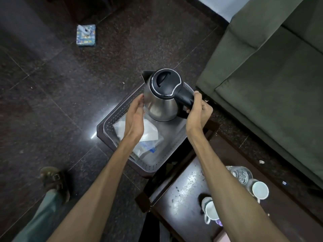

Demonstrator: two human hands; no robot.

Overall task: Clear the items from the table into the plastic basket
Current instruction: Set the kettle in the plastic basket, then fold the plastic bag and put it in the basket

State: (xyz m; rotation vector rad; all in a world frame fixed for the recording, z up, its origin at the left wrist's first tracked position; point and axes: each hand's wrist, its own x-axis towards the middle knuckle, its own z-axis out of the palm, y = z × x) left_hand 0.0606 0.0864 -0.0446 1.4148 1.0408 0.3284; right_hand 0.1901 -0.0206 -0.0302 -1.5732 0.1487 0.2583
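A steel electric kettle (160, 102) with a black lid hangs over the far end of the dark plastic basket (111, 117) on the floor. My right hand (198, 112) grips its black handle. My left hand (135, 117) rests flat against the kettle's left side, fingers apart. Inside the basket lies a clear plastic bag (150, 137) with white and blue contents. On the dark table (185, 198) at the lower right stand two white cups (211, 209) (259, 190) and a clear plastic bottle (240, 173) lying on its side.
A green sofa (272, 70) fills the right side, close to basket and table. A blue patterned tissue box (86, 34) sits on the dark floor at the upper left. My sandalled foot (55, 182) stands at the lower left.
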